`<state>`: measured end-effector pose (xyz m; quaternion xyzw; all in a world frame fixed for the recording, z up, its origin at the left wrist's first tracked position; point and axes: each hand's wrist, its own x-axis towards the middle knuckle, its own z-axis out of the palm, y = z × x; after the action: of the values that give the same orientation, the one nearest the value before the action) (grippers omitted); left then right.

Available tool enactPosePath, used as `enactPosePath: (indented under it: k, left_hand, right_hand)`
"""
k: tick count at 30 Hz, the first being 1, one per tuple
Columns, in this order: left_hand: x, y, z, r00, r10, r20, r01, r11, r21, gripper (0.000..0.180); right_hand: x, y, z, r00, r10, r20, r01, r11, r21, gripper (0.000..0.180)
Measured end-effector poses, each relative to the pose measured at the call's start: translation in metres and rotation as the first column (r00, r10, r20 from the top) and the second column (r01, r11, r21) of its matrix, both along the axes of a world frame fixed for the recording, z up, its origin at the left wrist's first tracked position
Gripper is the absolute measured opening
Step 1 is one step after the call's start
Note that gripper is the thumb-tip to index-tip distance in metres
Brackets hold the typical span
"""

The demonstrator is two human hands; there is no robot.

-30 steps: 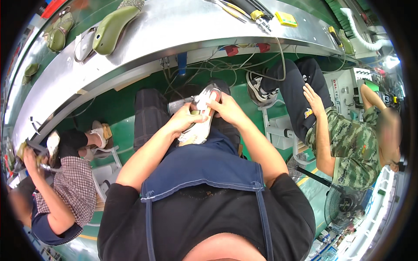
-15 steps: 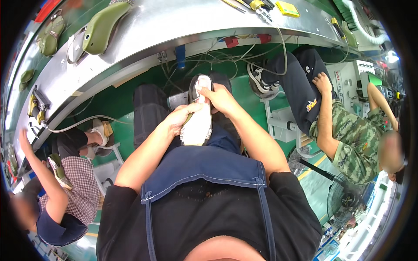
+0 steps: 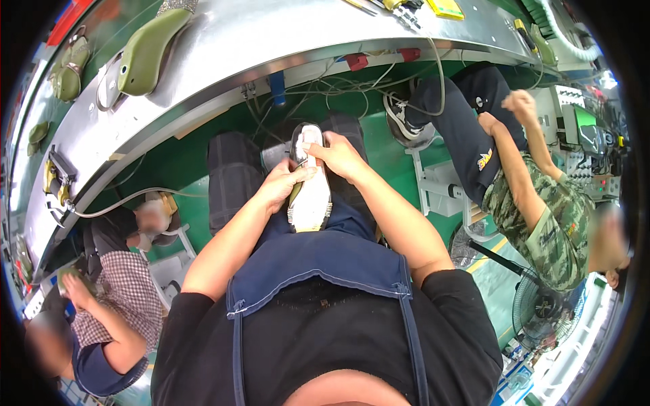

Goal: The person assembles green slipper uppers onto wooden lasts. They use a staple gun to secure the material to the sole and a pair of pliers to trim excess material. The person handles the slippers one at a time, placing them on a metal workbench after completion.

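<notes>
Over my lap lies a shoe on a last (image 3: 309,206), bottom side up, with its pale insole showing. A dark edge rims it, and small shiny beads line the end nearest my body. My left hand (image 3: 282,184) grips its left side with the thumb laid across the insole. From the right, my right hand (image 3: 340,158) holds the far part, its thumb pressing on the pale bottom. The fingers of both hands under the shoe are hidden.
A metal workbench (image 3: 237,34) curves ahead, bearing a green shoe last (image 3: 150,54), a yellow box (image 3: 445,8) and pincers (image 3: 57,177). An air hose (image 3: 139,205) and cables hang below. Co-workers sit left and right; a fan (image 3: 542,308) stands behind the right one.
The shoe has shifted slightly toward my body, both hands still on it. The left co-worker's hand has left the bench for their lap; the right co-worker's hands have moved, one now raised.
</notes>
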<state>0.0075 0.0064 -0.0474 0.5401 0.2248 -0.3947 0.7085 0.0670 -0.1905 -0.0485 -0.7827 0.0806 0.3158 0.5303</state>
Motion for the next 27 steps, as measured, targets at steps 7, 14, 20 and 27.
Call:
enactPosePath:
  k: [7, 14, 20, 27]
  left_hand:
    - [0.051, -0.002, 0.004, 0.945, 0.188, 0.267, -0.23, 0.964, 0.133, 0.042]
    - [0.047, 0.01, -0.011, 0.971, 0.143, 0.192, -0.142, 0.99, -0.018, 0.041]
    - [0.016, 0.012, 0.001, 0.948, 0.021, 0.318, -0.047, 0.996, 0.076, 0.074]
    - [0.035, 0.0, 0.012, 0.929, -0.021, 0.369, -0.035, 0.989, 0.143, 0.094]
  right_hand:
    - [0.009, -0.003, 0.004, 0.954, -0.221, -0.204, 0.273, 0.922, 0.275, 0.041]
    - [0.007, -0.017, -0.029, 0.91, -0.172, -0.378, 0.369, 0.752, 0.546, 0.043]
    - [0.007, -0.028, -0.017, 0.91, -0.064, -0.411, 0.314, 0.752, 0.579, 0.051]
    - [0.007, -0.037, -0.021, 0.94, -0.011, -0.341, 0.235, 0.747, 0.623, 0.068]
